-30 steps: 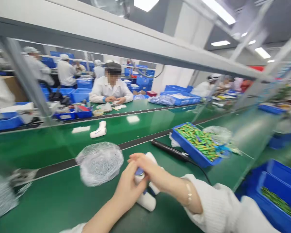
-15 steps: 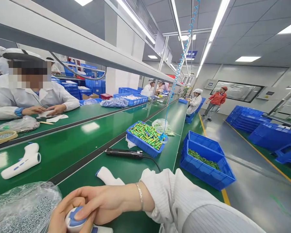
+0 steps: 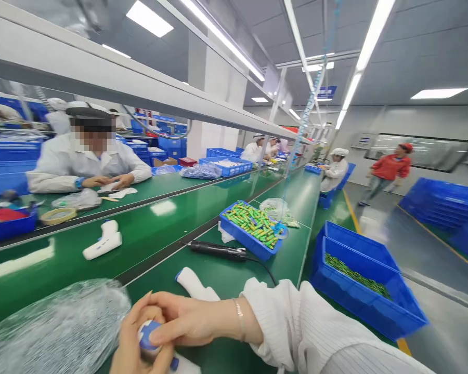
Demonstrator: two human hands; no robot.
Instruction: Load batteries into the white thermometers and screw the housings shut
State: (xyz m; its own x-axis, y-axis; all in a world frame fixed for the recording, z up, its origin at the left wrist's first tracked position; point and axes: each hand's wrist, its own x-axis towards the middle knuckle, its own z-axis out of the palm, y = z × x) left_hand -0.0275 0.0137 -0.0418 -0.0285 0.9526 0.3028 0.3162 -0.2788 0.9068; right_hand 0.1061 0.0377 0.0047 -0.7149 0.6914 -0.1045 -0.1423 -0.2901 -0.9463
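Observation:
Low in the head view, both my hands are closed around a white handheld thermometer (image 3: 147, 336) with blue parts. My right hand (image 3: 187, 319) reaches in from the right, its thumb pressed on the blue part. My left hand (image 3: 129, 345) wraps the device from the left, partly cut off by the bottom edge. Fingers hide much of the device. Just beyond my right wrist lies another white thermometer body (image 3: 197, 284). A clear plastic bag of small metal pieces (image 3: 66, 330) sits left of my left hand.
A black electric screwdriver (image 3: 217, 250) lies by a blue bin (image 3: 245, 243) of green-yellow batteries. Another thermometer (image 3: 103, 241) rests on the green belt. Large blue crates (image 3: 359, 306) stand right of the bench. A co-worker (image 3: 89, 161) sits opposite; a person in red (image 3: 392, 169) is in the aisle.
The view has swung left, so the scene appears further right. Both hands keep their hold on the thermometer, the right thumb still on its blue part.

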